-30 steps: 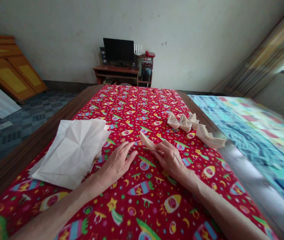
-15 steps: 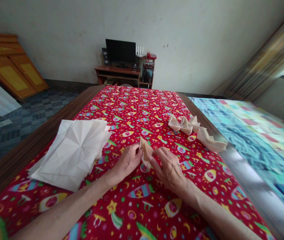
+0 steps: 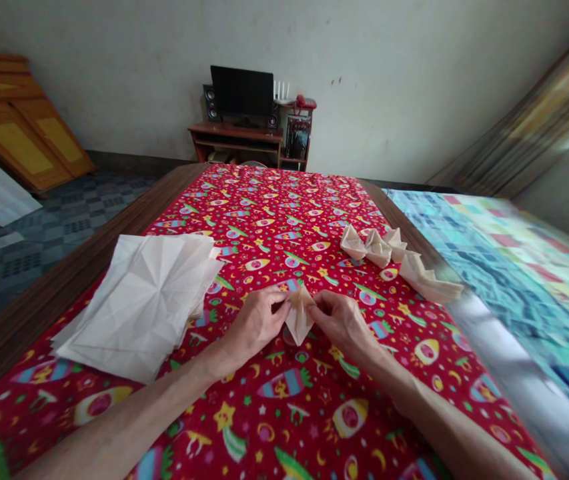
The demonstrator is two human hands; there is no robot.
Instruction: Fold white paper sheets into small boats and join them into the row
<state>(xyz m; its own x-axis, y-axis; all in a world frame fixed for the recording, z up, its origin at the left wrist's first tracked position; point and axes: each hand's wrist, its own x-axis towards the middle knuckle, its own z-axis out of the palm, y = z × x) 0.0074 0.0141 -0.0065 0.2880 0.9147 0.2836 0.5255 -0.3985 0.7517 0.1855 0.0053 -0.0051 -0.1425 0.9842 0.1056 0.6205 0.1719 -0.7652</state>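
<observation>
A small cream piece of folded paper [image 3: 299, 319], diamond-shaped with a crease down its middle, is held just above the red cloth between my hands. My left hand [image 3: 263, 319] pinches its left corner between thumb and fingers. At the right corner, my right hand [image 3: 343, 321] grips it the same way. A stack of creased white paper sheets [image 3: 149, 300] lies to the left of my left hand. Beyond my right hand, several folded paper pieces [image 3: 377, 248] sit in a row, with a longer nested bundle of folded paper [image 3: 429, 280] near the table's right edge.
The long table wears a red patterned cloth [image 3: 284, 220] with bare brown wooden edges [image 3: 134, 210]. A bed with a blue checked cover [image 3: 464, 253] adjoins on the right. Against the far wall stands a desk [image 3: 237, 137] with a black monitor [image 3: 242, 92].
The folded paper has turned from a tilted, side-on position to face me as a diamond. My right hand has closed from loosely spread fingers to a pinch on its right corner.
</observation>
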